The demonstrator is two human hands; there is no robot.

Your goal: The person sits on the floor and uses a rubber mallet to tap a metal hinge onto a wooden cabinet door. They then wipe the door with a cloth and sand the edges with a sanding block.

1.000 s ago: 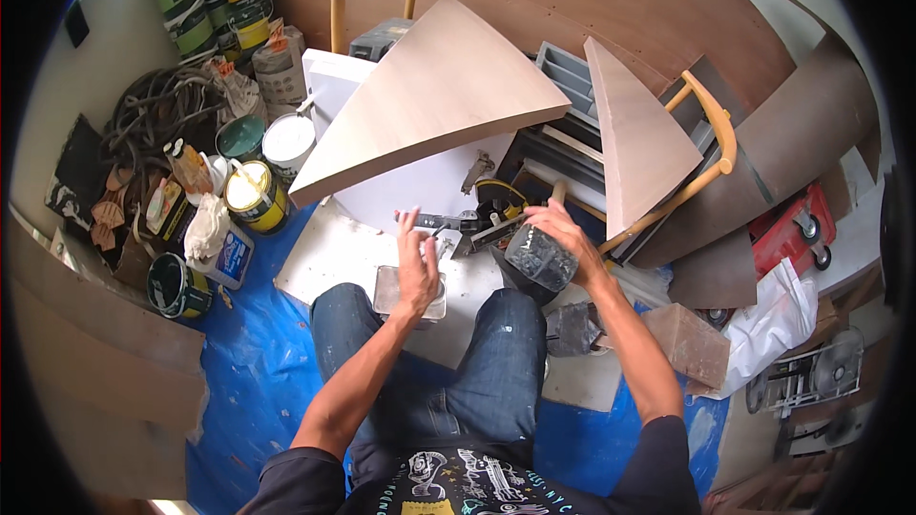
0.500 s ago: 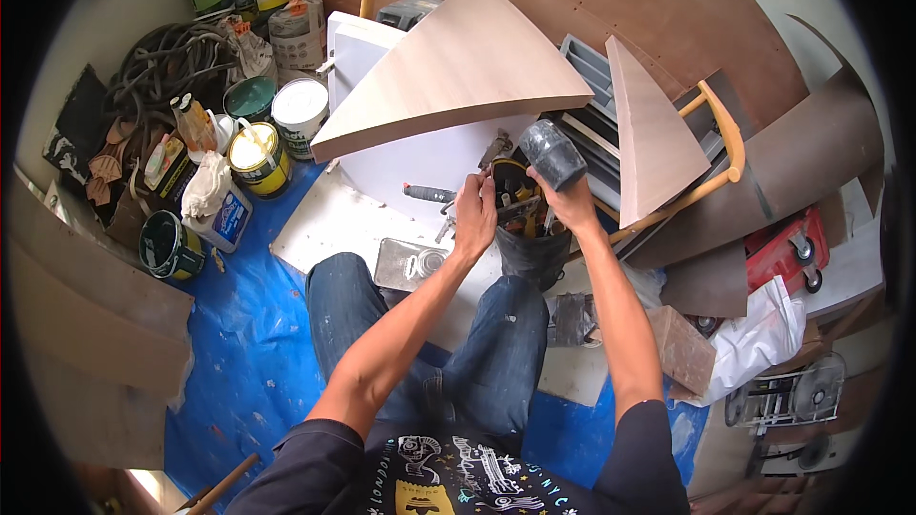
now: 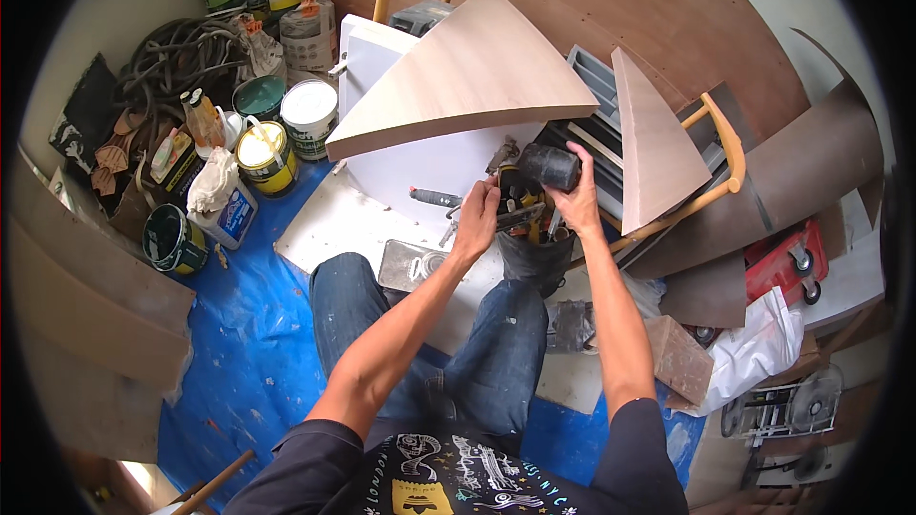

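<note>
My right hand (image 3: 578, 198) is wrapped round the black head of a rubber mallet (image 3: 548, 166), above a dark tool bag (image 3: 536, 265) in front of my knees. The mallet lies nearly level; its handle is hidden. Tools with black and yellow parts stick up from the bag. At the bag's left side my left hand (image 3: 477, 217) is closed, thumb against fingers, beside the tools; what it grips is hidden. Left of it lie a tool with a black grip (image 3: 435, 196) and a flat metal tin (image 3: 410, 264).
A large curved-edge wooden panel (image 3: 468, 76) overhangs the bag at the far side. A smaller triangular panel (image 3: 654, 148) leans at right, by a wooden chair frame (image 3: 733, 143). Paint buckets (image 3: 267, 160) stand at left. Blue sheeting (image 3: 243, 334) covers the floor.
The mallet has tipped from slanting to nearly level, and my right hand has turned with it to its right end. My left hand stays by the bag. The whole view has shifted slightly.
</note>
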